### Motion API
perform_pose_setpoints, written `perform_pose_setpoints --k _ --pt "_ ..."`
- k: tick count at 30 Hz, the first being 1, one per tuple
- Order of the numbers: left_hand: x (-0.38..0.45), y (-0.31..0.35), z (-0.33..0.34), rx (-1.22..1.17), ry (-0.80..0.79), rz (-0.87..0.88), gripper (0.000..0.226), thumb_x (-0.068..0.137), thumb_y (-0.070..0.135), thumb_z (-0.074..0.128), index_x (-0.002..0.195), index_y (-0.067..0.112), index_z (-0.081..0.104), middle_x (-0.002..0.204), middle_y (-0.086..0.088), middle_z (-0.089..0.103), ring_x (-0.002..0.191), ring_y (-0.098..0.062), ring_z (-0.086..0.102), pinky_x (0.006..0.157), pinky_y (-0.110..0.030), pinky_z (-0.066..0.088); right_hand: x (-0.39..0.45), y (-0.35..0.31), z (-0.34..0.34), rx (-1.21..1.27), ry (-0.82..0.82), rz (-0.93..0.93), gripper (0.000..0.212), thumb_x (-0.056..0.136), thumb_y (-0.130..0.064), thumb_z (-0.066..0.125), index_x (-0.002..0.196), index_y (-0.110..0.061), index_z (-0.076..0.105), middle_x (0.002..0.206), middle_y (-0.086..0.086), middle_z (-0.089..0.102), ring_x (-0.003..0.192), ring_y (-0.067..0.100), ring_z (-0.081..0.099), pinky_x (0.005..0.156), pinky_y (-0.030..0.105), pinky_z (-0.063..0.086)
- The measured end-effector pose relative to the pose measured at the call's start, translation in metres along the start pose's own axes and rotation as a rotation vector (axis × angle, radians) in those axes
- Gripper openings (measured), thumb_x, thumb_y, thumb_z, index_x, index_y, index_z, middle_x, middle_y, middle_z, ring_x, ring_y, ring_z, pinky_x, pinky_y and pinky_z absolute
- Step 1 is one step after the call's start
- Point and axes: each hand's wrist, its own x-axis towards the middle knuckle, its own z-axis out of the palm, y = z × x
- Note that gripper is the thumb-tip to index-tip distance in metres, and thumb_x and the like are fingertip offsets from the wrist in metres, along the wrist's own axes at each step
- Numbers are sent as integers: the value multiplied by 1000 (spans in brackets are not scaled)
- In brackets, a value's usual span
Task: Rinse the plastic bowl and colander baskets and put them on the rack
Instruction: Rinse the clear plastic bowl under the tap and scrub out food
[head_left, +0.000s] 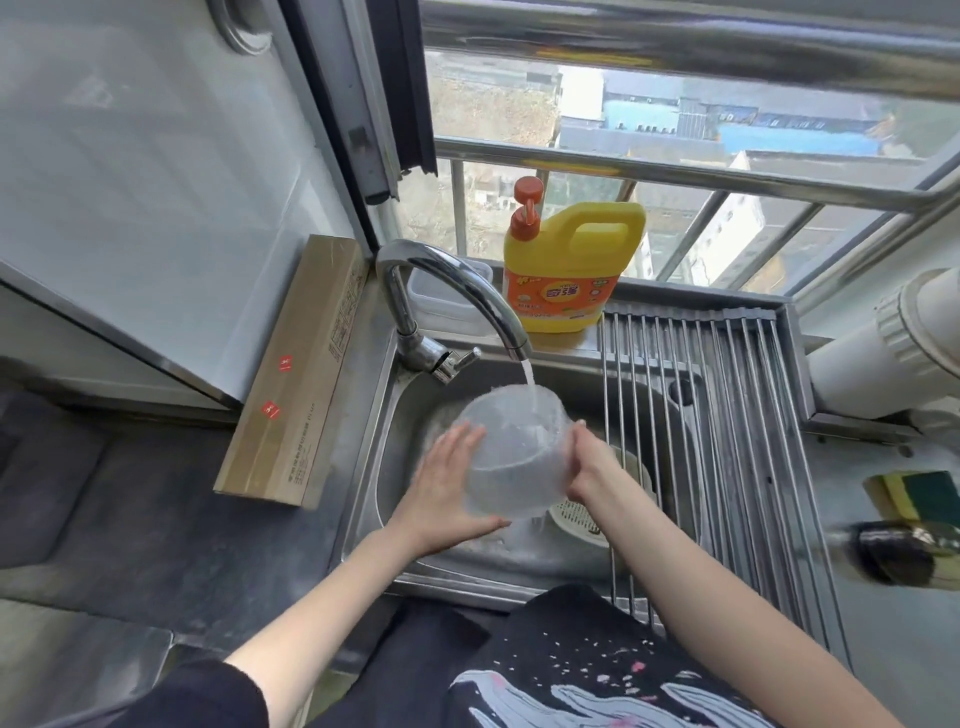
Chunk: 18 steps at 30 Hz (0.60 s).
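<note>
One clear plastic bowl (511, 457) at frame centre, tilted under tap (447, 291) stream over sink (415, 410); left hand (447, 493) flat with straight fingers against its side, right hand (592, 462) gripping rim. One colander basket (582, 519) below, one rack (737, 415) right, one detergent bottle (571, 270)

Bare forearms; dark short sleeve (208, 696); black top (571, 670), pale wave print, pink flecks.

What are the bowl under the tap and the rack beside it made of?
Bowl: seemingly clear, slightly frosted plastic; the hands and water show through its wall. Rack: apparently stainless steel rods with a dull shine, laid side by side over the sink.
</note>
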Motion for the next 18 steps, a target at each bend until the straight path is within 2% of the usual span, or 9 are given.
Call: perform_pose_setpoints --k 2,4,7,9,11,13,14,16,18 --pt "3 12 -11 -421 -61 -291 117 66 55 74 153 26 2 160 2 1 148 -17 2 120 -45 9 -3 -6 -4 20 26 -55 39 91 -49 53 100 -14 68 98 8 71 92 27 65 92 46 51" --pt "11 20 -17 -866 -103 -469 109 74 41 76 152 28 1 156 2 15 145 -22 15 117 -53 18 -3 -12 -2 71 12 -25 38 89 -51 54 98 -18 70 99 7 73 93 29 67 90 50 52" --pt "25 24 -21 -1452 -260 -506 95 67 55 76 146 24 31 145 -6 45 132 -31 44 104 -57 39 7 -12 -2 79 -46 -3 37 88 -49 54 104 -20 72 103 7 74 96 33 69 86 56 52" --pt "39 32 -24 -1704 -134 -589 79 74 62 64 135 15 51 125 -13 64 115 -30 58 90 -45 53 -3 -12 -3 19 -47 -59 31 95 -36 50 102 -16 72 98 9 75 92 31 70 80 52 56" --pt "55 37 -20 -1743 76 -820 63 81 62 57 123 15 64 109 -11 71 101 -27 65 79 -35 56 -17 -11 -6 -87 -18 -102 29 99 -26 45 100 -11 69 99 11 73 85 27 69 69 41 59" --pt "65 39 -12 -1614 223 -972 57 73 61 66 109 18 71 105 -7 73 96 -26 68 84 -36 56 -18 -12 -10 -130 -33 -157 37 102 -35 35 122 -13 58 117 11 65 97 29 64 73 40 55" --pt "68 38 -9 -1524 272 -982 52 71 57 70 102 16 73 100 -6 74 92 -25 69 85 -36 56 -19 -14 -12 -137 -60 -191 46 102 -43 30 136 -17 47 128 9 58 110 31 59 82 45 52" --pt "72 40 -8 -1297 345 -923 37 76 49 70 81 12 71 81 -5 71 75 -21 64 77 -33 54 -18 -21 -5 -253 -78 -377 54 100 -51 26 145 -24 35 143 4 45 128 30 47 103 52 41" --pt "76 48 -13 -1003 409 -776 42 82 45 66 57 13 54 59 -3 53 60 -19 48 59 -30 43 -19 -21 9 -546 -31 -676 55 96 -55 28 137 -24 45 142 3 47 129 26 44 109 48 34"
